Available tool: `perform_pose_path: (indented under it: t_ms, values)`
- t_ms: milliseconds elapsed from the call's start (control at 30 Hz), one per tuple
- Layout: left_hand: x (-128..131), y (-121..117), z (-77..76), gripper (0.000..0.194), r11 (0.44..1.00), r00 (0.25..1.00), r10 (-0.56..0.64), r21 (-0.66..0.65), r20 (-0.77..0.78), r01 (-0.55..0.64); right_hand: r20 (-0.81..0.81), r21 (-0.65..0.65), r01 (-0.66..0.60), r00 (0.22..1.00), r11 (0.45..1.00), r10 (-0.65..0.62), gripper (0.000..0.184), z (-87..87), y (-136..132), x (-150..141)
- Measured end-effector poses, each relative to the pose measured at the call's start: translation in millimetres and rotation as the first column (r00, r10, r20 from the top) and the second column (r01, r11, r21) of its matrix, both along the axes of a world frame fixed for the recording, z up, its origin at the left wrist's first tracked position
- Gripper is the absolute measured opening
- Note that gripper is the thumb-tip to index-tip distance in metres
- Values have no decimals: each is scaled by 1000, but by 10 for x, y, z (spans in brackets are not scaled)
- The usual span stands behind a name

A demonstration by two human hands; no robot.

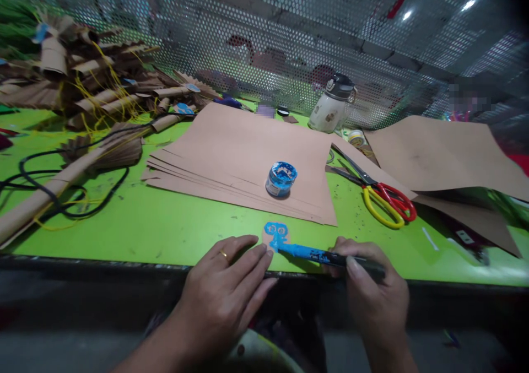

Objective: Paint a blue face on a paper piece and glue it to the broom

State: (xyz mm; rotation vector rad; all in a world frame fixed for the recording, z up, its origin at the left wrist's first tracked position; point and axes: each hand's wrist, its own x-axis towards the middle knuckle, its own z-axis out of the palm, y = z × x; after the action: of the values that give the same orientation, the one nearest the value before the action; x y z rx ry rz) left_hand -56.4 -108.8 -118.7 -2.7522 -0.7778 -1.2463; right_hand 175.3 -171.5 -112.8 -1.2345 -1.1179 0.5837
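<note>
Craft workshop: scissors point(378, 185), paint jar point(281, 179), paper sheets point(248, 147).

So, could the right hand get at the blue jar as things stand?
Probably yes: the open jar sits near, on the paper, with nothing in between, though the right hand holds a pen.

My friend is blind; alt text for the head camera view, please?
Right hand holds a blue-smeared pen-like tool to a small painted cutout, left hand at its edge; behind, an open paint jar on brown paper.
</note>
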Motion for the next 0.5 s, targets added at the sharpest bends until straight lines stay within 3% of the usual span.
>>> perform_pose_path:
  t_ms: [200,500]
  values:
    - [4,-1,8,26,1000,1000,-5,-4,4,5,-212,27,182,962,983,-172,3,31,48,-16]
    - [-13,-4,-21,30,1000,1000,-7,5,-4,7,-316,42,164,938,986,-143,5,27,94,-40]
